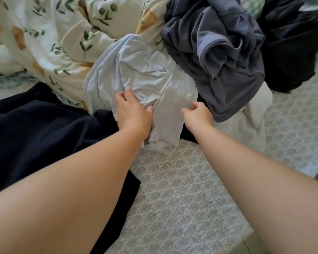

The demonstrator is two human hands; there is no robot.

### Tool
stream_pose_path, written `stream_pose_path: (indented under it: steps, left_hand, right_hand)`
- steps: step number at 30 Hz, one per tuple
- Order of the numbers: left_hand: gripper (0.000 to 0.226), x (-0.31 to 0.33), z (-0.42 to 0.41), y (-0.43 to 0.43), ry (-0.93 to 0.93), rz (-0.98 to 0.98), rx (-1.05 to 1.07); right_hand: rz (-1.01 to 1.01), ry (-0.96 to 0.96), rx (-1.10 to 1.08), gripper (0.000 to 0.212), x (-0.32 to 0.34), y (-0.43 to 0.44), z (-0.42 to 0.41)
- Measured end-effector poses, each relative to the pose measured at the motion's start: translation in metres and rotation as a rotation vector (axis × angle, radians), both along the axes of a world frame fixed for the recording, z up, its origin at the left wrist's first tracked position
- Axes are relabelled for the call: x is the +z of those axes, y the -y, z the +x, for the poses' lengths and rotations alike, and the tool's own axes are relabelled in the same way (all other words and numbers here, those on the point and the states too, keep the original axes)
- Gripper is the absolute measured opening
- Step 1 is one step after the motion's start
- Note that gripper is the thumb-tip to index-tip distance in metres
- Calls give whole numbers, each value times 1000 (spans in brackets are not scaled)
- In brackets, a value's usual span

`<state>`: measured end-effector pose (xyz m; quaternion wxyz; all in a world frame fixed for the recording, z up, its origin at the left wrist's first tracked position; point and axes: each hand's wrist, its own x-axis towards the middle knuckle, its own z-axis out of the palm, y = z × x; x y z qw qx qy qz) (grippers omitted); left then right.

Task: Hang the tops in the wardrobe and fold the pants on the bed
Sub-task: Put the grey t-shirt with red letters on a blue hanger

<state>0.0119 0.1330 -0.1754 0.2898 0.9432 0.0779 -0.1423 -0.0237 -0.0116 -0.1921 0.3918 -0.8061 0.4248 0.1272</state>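
1. Work area: a bed covered with a grey-and-white patterned sheet is used as the sorting surface. A cream duvet with a green leaf print is bunched at the far left.
2. Task items, location: a crumpled pale blue jersey garment lies in the middle of the bed, partly on the duvet. A slate-grey garment is heaped just to its right, overlapping a cream-white garment. A black garment is piled at the far right. A large navy garment is spread at the left, under the left forearm.
3. Left hand: it is laid on the pale blue jersey garment with the fingers fairly straight and spread on the cloth.
4. Right hand: the fingers are curled at the right edge of the same garment. Whether cloth is pinched cannot be told.
5. Completed work: no folded pants are seen on the bed, and no hanger or wardrobe is in view. Hung tops, if any, cannot be confirmed.
6. Outstanding work: at least five garments are judged unsorted, so the task is assessed as at an early or middle stage.
7. Current step, as judged: the pale blue jersey garment is being selected for identification as a top or pants.
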Motion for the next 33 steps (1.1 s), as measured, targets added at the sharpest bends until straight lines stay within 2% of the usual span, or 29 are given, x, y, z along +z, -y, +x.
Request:
stream_pose_path:
  steps: [3, 5, 8, 15, 18, 19, 22, 23, 28, 30, 33]
  left_hand:
    - [72, -6, 9, -1, -15, 26, 38]
    - [49, -7, 14, -7, -24, -25, 60]
    - [19, 0, 16, -16, 9, -84, 29]
    - [26, 30, -15, -22, 30, -94, 8]
    - [24, 50, -35, -30, 123, -2, -138]
    - [25, 58, -40, -33, 129, -47, -167]
    - [28, 88, -53, -38, 11, -338, -136]
    - [28, 100, -58, -37, -37, -377, -130]
    - [21, 147, -86, -32, -177, -382, -230]
    - [42, 158, -100, -31, -307, -433, -215]
    - [78, 169, -114, -29, -622, -637, -121]
  right_hand:
    - [80, 41, -157, 53, -11, 0, 12]
    - [193, 29, -168, 50, -9, -2, 17]
    - [263, 61, -67, 30, 5, -5, 13]
    - [83, 88, 207, 15, 48, -5, -16]
    - [5, 96, 241, 24, 69, -9, -34]
    - [-14, 105, 242, 25, 77, -10, -42]
    - [-70, 123, 229, 20, 104, -11, -67]
    - [-81, 134, 218, 19, 114, -11, -76]
    - [-165, 385, 123, 24, 167, -23, -119]
    - [-197, 432, 167, 21, 178, -32, -138]
    - [-137, 370, 233, 14, 184, -44, -163]
